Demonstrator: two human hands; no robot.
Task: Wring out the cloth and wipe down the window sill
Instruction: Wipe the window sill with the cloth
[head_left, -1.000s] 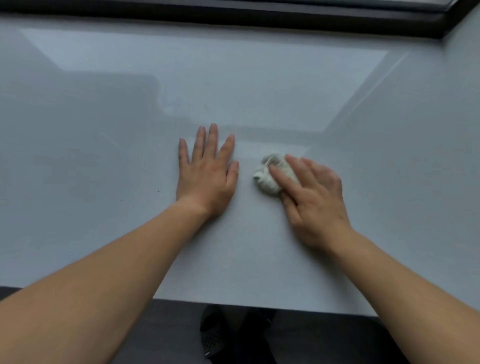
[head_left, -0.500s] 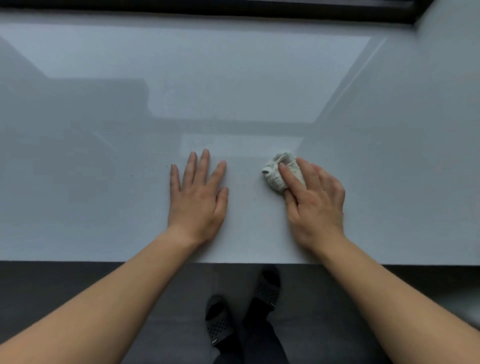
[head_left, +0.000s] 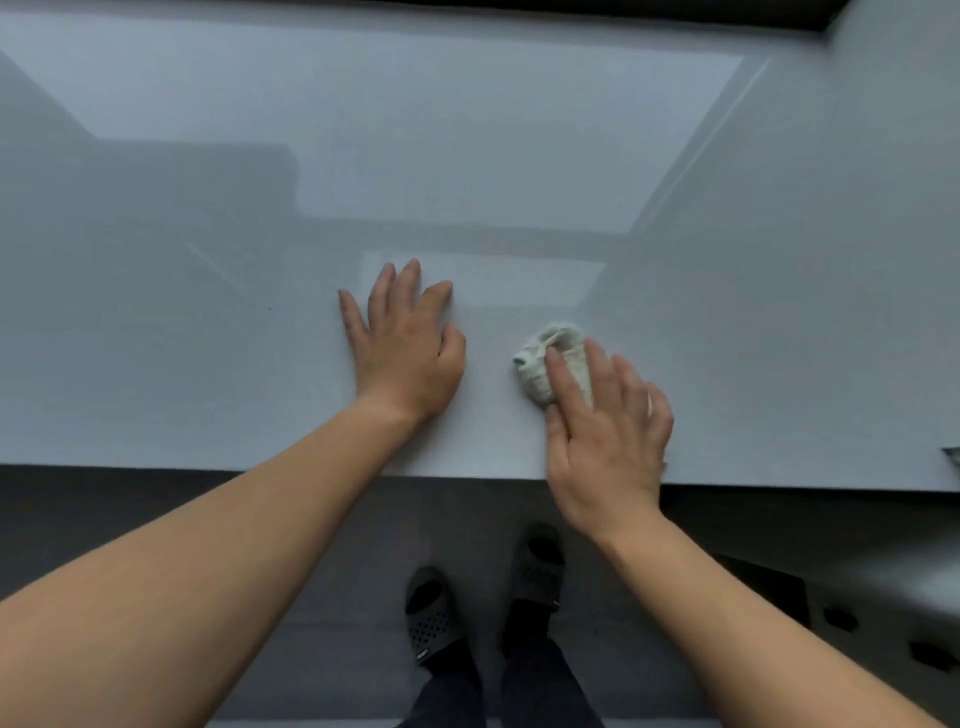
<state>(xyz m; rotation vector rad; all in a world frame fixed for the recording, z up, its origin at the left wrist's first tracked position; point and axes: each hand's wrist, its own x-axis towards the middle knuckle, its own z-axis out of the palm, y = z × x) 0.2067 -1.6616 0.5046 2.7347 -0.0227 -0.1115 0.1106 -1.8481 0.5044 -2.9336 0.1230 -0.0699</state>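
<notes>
On sill (head_left: 208, 389), cloth (head_left: 537, 371) (crumpled, white)

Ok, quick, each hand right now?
Left hand: open, flat on the sill, holding nothing.
Right hand: open, fingers pressing the cloth.

On the window sill (head_left: 208, 364) I had my left hand (head_left: 405, 353) lying flat, with the cloth (head_left: 540, 364) just to its right, apart from it. My right hand (head_left: 605, 436) lay on the cloth's near side, fingers over it. Below the sill's near edge stood my feet (head_left: 483, 603) on the floor (head_left: 130, 509).
</notes>
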